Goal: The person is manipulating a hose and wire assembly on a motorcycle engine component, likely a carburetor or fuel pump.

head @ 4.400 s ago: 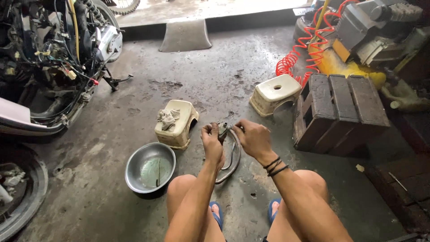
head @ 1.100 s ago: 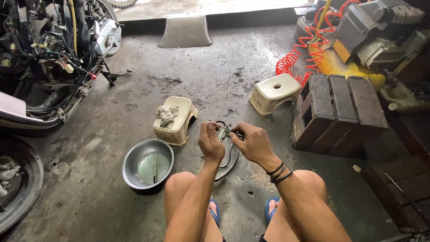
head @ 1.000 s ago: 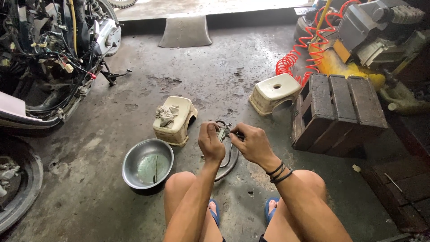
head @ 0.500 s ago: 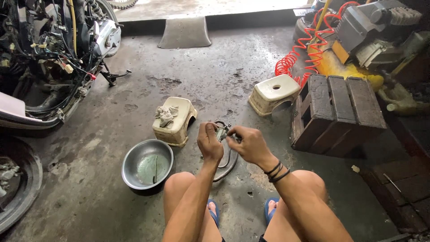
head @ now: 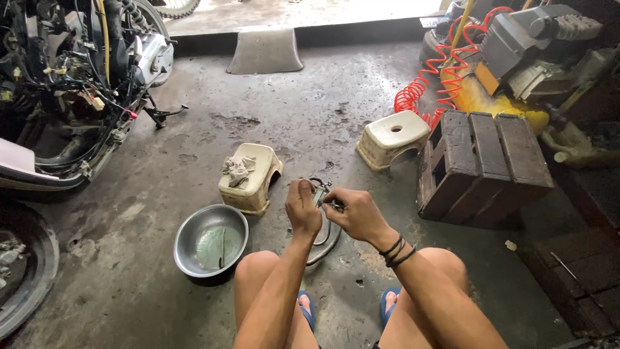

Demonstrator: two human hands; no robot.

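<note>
I squat on a concrete floor with both hands raised between my knees. My left hand (head: 302, 208) grips a small metal part (head: 320, 191) with a dark cable loop (head: 326, 238) hanging from it toward the floor. My right hand (head: 356, 213), with dark bands on the wrist, pinches the same part from the right side. Much of the part is hidden by my fingers.
A steel bowl (head: 187, 245) with a thin tool in it sits left of my knee. A low cream stool (head: 258, 179) carries a rag; a second stool (head: 391, 137) stands further right. A dark wooden crate (head: 481, 161), red coiled hose (head: 429, 84), compressor and stripped motorcycle (head: 71, 90) surround me.
Both hands stay on the small part with only slight shifts of the fingers. The view has drifted a little.
</note>
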